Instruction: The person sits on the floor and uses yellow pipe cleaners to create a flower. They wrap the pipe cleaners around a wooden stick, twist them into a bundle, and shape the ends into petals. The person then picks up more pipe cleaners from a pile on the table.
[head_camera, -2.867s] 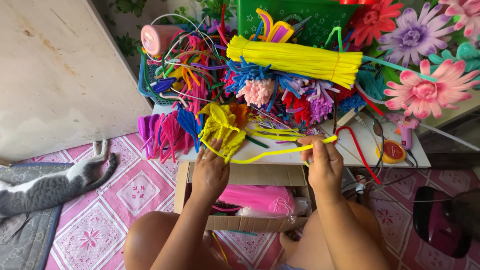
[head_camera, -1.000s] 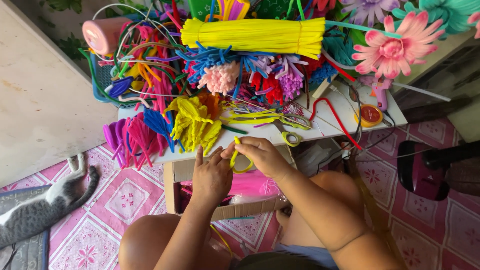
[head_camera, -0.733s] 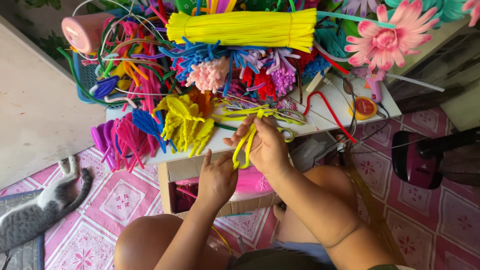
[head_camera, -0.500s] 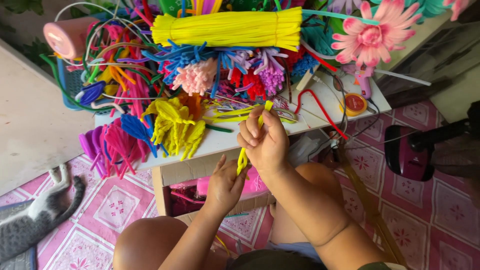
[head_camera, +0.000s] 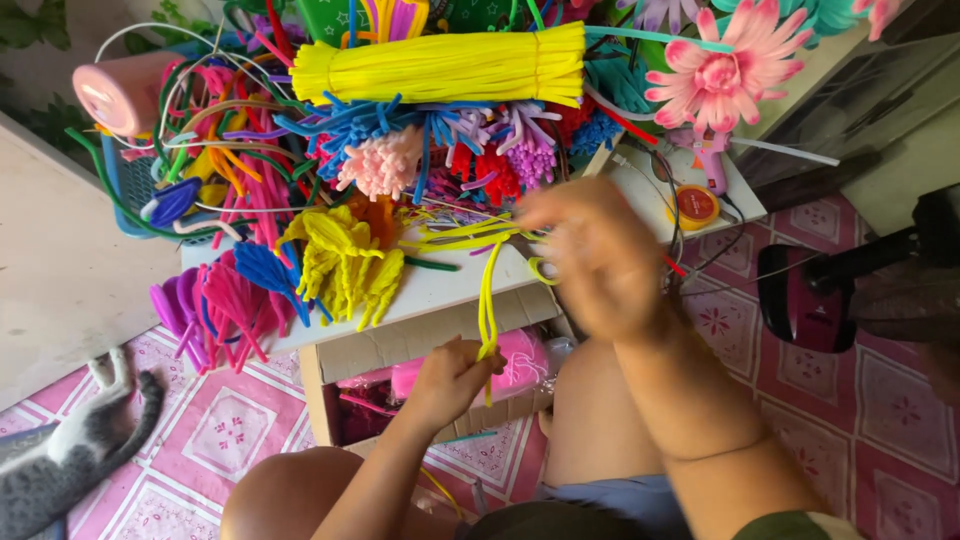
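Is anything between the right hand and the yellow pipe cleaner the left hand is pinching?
Nothing visible. The left hand pinches the lower end of the yellow pipe cleaner, which rises free over the white board. The right hand, blurred, is at its upper end; whether it grips there I cannot tell.

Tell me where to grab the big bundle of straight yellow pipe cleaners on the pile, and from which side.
Grip the bundle of straight yellow pipe cleaners near its tied right end, coming from above: it lies horizontal atop the heap, left end fanning loose.
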